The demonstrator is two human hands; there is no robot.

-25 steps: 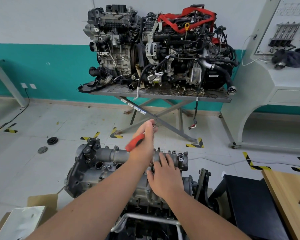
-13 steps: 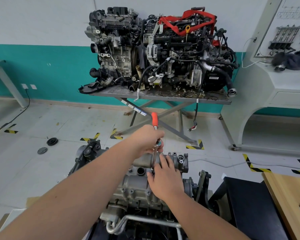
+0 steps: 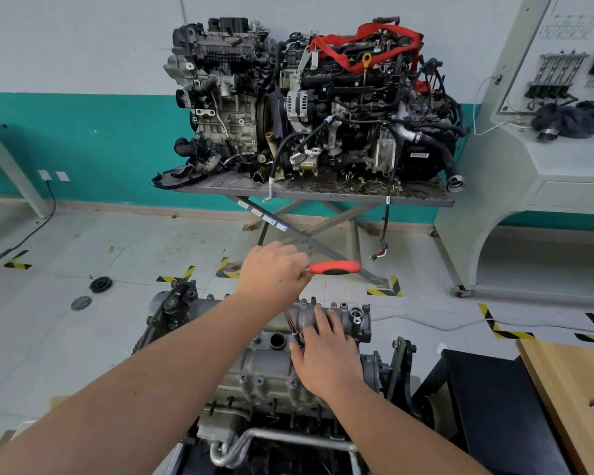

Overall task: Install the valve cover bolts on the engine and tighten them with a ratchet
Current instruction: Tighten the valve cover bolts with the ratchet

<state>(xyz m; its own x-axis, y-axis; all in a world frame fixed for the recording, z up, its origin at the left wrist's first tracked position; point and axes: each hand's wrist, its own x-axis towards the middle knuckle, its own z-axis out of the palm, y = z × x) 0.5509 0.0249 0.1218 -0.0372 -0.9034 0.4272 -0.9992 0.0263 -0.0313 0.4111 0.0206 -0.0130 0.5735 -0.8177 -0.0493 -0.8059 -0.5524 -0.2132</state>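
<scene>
Low in the middle of our view sits the engine (image 3: 271, 365), its grey valve cover (image 3: 264, 363) facing up and running away from us to a far edge lined with small bosses. We cannot make out a bolt itself; it is hidden where the tool meets the cover. Our left hand (image 3: 271, 272) is curled round the ratchet (image 3: 333, 268) at the metal end of the handle, and the red and black grip sticks out to the right, roughly level, over bare floor. From under that hand a thin dark extension (image 3: 290, 322) slants down to the cover. Our right hand (image 3: 326, 354) lies on the cover with fingers spread fairly straight toward the far edge; its thumb and forefinger close on the lower end of the extension.

Beyond the far edge of the cover the tiled floor (image 3: 117, 269) lies open up to the striped tape marks, so the handle has room on that side. To the right the engine's stand bracket (image 3: 400, 368) rises just beside the block, with a black box (image 3: 494, 406) and a wooden board (image 3: 576, 399) near it. A metal pipe (image 3: 271, 437) crosses close below the near edge. Two dark discs (image 3: 100, 284) lie on the floor well to the left. Further back, a scissor table (image 3: 309, 195) against the teal wall carries two other engines (image 3: 309, 108), and a white console (image 3: 542, 166) stands at the right.
</scene>
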